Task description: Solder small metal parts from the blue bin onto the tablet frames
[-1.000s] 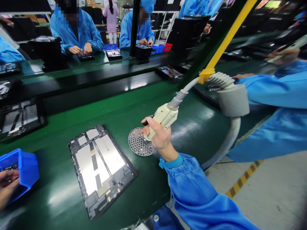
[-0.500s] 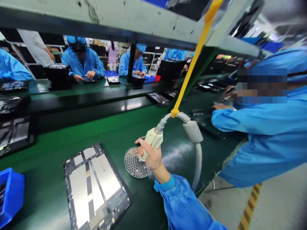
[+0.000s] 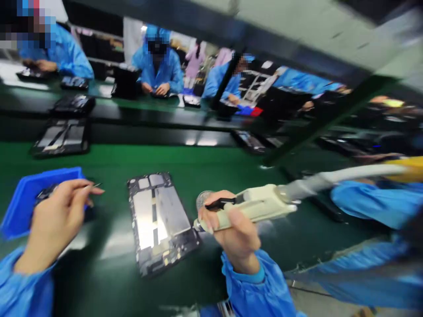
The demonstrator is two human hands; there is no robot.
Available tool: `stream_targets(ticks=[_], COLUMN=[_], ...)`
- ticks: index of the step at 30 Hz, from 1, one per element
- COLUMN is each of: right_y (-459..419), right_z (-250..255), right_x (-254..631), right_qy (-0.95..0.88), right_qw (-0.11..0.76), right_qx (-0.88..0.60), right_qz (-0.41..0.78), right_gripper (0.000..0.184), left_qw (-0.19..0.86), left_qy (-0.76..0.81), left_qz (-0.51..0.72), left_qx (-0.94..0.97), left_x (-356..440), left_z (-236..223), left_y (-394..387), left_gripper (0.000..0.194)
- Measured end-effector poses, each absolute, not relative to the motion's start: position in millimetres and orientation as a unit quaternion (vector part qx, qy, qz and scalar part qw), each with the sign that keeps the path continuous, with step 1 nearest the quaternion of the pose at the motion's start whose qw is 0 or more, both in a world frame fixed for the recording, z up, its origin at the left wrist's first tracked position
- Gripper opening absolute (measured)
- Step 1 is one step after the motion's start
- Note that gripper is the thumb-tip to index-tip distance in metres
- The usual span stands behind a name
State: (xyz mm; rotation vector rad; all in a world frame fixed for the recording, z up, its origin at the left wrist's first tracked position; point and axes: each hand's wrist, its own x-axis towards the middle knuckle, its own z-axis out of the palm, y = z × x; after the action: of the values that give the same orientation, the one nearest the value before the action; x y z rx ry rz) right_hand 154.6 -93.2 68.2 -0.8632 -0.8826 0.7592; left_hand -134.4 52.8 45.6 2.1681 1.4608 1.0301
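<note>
My right hand (image 3: 236,229) is wrapped round a cream electric screwdriver (image 3: 261,202) with a black lever, its tip pointing left at the lower right edge of an opened tablet (image 3: 176,211). Whether the tip touches the tablet is unclear. Silvery battery panels and a dark board area show on the tablet, which lies flat. Behind my right hand, a round metal screw plate (image 3: 202,199) is mostly hidden. My left hand (image 3: 56,220) is closed in a pinch beside a blue bin (image 3: 24,193); a thin pointed thing (image 3: 98,185) sticks out past its fingers, blurred.
Another opened tablet (image 3: 62,134) lies at the back left of the green bench (image 3: 109,163). A slanted dark post (image 3: 317,123) and the screwdriver's cable (image 3: 357,171) cross the right side. A co-worker's sleeve (image 3: 366,200) rests at right; several people work across the bench.
My right hand has brought the screwdriver from over the screw plate to the tablet's edge, tilting it nearly level. My left hand has come into view by the bin. The view has turned left.
</note>
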Motion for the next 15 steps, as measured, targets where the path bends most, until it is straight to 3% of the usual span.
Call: stream_targets(ticks=[5,15], right_y=[-104,-105], right_z=[76,68], right_x=[135,123], right_qy=[-0.442,-0.436], right_qw=[0.684,0.655], right_qx=[-0.396,-0.418], right_qz=[0.425,0.453], right_gripper=[0.033,0.034], left_qw=[0.263,0.434], left_qy=[0.433,0.415], left_qz=[0.375,0.384], left_qx=[0.776,0.702], left_x=[-101,-89], left_z=[30,19], left_y=[35,29], left_gripper=[0.021,0.032])
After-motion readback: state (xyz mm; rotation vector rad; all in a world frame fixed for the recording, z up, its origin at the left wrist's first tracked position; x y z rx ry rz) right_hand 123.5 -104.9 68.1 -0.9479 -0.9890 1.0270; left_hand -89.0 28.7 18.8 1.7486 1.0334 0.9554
